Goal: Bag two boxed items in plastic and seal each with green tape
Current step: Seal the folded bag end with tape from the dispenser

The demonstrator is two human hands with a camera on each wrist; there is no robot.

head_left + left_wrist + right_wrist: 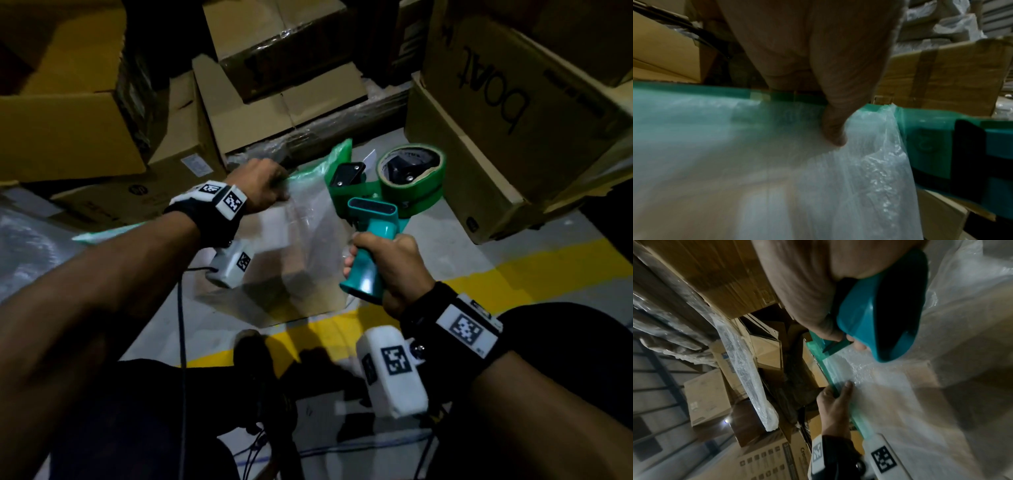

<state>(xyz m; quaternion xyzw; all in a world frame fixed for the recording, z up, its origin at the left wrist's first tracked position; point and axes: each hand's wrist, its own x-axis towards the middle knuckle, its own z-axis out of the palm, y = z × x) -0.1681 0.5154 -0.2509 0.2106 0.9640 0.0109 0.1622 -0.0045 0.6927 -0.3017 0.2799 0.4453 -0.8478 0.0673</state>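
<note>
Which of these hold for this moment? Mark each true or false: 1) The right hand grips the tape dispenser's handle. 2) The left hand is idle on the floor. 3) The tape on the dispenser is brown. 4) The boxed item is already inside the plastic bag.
1) True: the right hand grips the teal handle of the tape dispenser.
2) False: the left hand pinches the taped top edge of the plastic bag.
3) False: the tape roll is green.
4) True: the boxed item shows through the clear plastic.
</note>
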